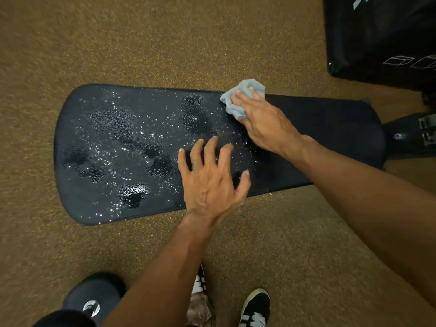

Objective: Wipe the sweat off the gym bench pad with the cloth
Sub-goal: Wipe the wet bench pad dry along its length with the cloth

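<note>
The black gym bench pad (330,123) lies across the middle of the view, wide end to the left. Sweat droplets and dark wet patches (122,147) cover its left and middle parts. The right part looks dry. My right hand (266,126) presses a crumpled light grey cloth (243,95) onto the pad near its far edge, right of centre. My left hand (210,178) hovers or rests with fingers spread over the pad's near edge, holding nothing.
Brown speckled rubber floor (165,43) surrounds the bench. A large black padded block (382,36) stands at the top right. The bench's metal frame and bracket (424,131) stick out at the right. My shoes (256,308) and a dark object (94,296) are at the bottom.
</note>
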A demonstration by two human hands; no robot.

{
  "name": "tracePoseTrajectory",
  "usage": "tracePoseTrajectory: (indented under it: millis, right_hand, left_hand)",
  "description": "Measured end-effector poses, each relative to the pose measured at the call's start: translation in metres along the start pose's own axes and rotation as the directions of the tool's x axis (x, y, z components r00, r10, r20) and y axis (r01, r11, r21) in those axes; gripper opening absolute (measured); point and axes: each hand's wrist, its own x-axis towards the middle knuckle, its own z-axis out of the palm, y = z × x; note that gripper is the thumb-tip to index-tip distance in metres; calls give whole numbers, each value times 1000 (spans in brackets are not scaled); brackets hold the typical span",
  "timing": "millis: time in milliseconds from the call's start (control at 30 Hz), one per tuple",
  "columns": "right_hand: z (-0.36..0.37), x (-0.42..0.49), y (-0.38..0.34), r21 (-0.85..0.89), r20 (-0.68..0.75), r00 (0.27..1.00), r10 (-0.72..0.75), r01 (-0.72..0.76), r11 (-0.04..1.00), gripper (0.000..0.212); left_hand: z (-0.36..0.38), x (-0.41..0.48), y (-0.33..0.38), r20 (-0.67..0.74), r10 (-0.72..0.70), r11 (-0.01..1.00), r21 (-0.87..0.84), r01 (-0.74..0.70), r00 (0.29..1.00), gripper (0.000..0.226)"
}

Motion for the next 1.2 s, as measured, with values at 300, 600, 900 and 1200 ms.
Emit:
tracePoseTrajectory:
  millis: [300,600,900,1200]
  right_hand:
    - [1,-7,11,-35,-25,994,104,-105,994,51]
    - [17,-54,24,-138,8,1000,-27,28,990,55]
    - [34,-58,9,-96,-33,998,-61,58,994,53]
    - [29,-48,14,-94,-53,998,-32,27,995,53]
  left_hand:
    - [9,2,-13,55,168,979,105,-173,984,73]
    - [9,1,-11,68,150,979,128,-158,986,75]
    - [10,-1,-8,73,132,981,136,-141,989,76]
    - [13,-2,-7,43,127,979,154,-133,991,76]
